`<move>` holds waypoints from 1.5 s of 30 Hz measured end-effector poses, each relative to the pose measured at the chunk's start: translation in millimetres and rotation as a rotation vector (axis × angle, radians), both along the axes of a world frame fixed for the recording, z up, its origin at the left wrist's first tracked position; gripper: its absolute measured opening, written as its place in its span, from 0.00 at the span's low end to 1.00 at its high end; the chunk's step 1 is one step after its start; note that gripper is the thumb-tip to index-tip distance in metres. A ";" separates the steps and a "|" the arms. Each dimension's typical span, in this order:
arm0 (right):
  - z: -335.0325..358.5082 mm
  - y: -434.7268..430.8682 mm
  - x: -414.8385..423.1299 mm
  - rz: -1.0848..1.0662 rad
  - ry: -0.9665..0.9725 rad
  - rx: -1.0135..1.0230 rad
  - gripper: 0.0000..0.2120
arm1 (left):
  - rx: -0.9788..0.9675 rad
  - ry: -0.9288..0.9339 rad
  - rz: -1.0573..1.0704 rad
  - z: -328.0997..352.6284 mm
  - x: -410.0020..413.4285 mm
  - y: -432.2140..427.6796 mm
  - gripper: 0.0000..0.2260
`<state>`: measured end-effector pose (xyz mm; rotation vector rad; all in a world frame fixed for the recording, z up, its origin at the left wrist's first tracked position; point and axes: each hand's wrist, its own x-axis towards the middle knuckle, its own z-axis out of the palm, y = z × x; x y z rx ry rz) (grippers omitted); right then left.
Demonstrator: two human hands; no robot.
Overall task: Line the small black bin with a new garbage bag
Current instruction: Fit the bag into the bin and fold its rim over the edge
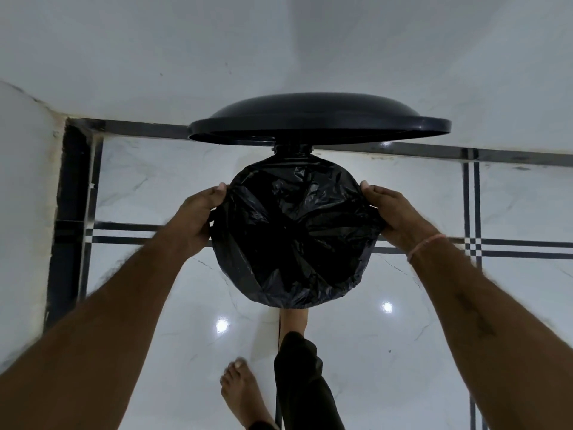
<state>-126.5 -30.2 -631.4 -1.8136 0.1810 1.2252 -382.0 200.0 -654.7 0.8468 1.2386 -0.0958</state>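
Note:
A small round black bin stands on the floor below me, and its raised lid (319,119) stands open at the far side. A crinkled black garbage bag (294,234) covers the bin's mouth and is folded over the rim all round, so the bin's walls are hidden. My left hand (195,218) grips the bag's edge at the left side of the rim. My right hand (393,212) grips the bag's edge at the right side. The bag sags inward in folds at the middle.
The bin stands close to a white wall (279,51) on a glossy white tiled floor (387,336) with dark border strips. One bare foot (242,392) rests on the floor; the other leg (297,352) reaches to the bin's near base.

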 end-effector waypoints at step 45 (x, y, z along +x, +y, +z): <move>-8.8 -36.8 -32.4 -0.082 -0.211 -0.063 0.09 | 0.415 0.054 0.195 -3.0 -12.8 -77.2 0.13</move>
